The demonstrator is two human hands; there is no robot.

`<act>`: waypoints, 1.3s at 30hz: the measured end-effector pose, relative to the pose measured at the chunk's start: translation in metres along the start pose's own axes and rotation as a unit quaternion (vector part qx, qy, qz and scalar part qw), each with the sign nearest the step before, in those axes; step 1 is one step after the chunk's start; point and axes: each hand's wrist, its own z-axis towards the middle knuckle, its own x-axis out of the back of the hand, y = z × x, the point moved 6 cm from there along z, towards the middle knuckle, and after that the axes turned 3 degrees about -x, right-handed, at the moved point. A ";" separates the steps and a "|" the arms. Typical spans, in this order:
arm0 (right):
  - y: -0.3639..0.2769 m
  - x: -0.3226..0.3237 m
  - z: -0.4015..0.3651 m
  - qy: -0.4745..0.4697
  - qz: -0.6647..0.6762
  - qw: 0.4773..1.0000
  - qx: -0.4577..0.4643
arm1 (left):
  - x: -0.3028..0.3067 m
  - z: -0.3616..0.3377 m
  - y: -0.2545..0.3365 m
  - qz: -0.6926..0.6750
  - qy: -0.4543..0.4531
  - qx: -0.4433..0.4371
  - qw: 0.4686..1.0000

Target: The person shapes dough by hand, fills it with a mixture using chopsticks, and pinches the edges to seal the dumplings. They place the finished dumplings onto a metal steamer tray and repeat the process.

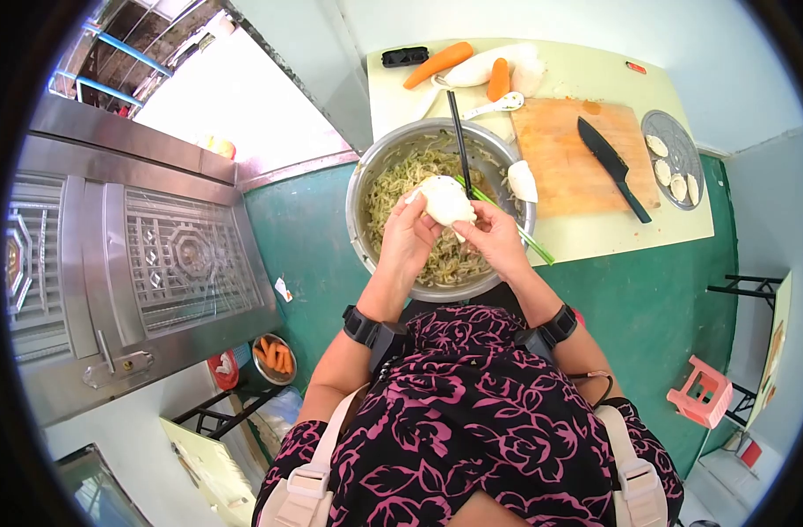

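A pale piece of dough (pixel 447 200), folded into a dumpling shape, is pinched between both hands above a large metal bowl (pixel 359 230). My left hand (pixel 410 233) grips its left edge, and my right hand (pixel 494 235) holds its lower right edge. Shredded greenish filling (pixel 386 189) fills the bowl. Black chopsticks (pixel 459 132) and green sticks (pixel 535 248) lie across it. Another white dough piece (pixel 522 181) rests at the bowl's right rim.
Right of the bowl, a cutting board (pixel 551 140) carries a black knife (pixel 605 156). Beyond it, a round tray (pixel 661 123) holds several dumplings. Carrots (pixel 438 65) and a white spoon (pixel 498 105) lie at the back. A metal door (pixel 112 263) stands left, a pink stool (pixel 702 392) right.
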 end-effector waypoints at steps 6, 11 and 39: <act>0.003 0.026 0.006 0.030 0.104 0.993 -0.049 | -0.025 0.010 -0.024 -0.049 -0.017 -0.067 0.996; -0.011 0.061 0.013 0.048 0.161 0.985 -0.043 | -0.064 0.014 -0.037 0.044 -0.059 -0.122 0.990; -0.009 0.260 0.022 -0.034 0.224 0.965 -0.135 | -0.168 0.081 -0.212 0.119 -0.060 -0.044 0.990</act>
